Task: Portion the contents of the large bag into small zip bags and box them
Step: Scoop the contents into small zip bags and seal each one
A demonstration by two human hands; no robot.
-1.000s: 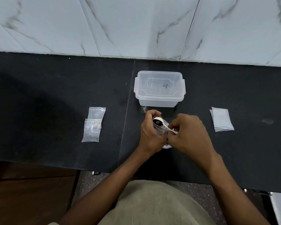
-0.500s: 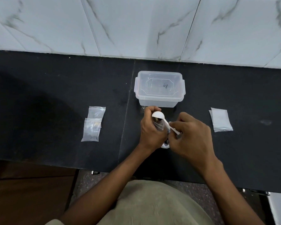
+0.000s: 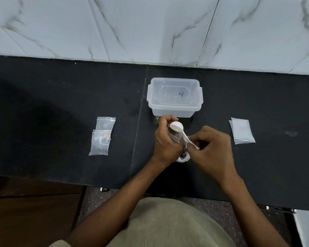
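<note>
Two filled zip bags (image 3: 101, 138) lie done. The left hand (image 3: 165, 139) grips a third; right-hand fingers (image 3: 202, 142) pinch the spoon (image 3: 177, 126). The box (image 3: 174, 97) looks unfilled.

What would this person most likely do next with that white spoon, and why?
Probably draw the white spoon clear of the small zip bag. The right hand holds its handle with the bowl turned face down over the bag's mouth, and the left hand grips that bag, so the scoop looks tipped out.

Single head-worn view, steeply down, close over the counter (image 3: 61, 104).
</note>
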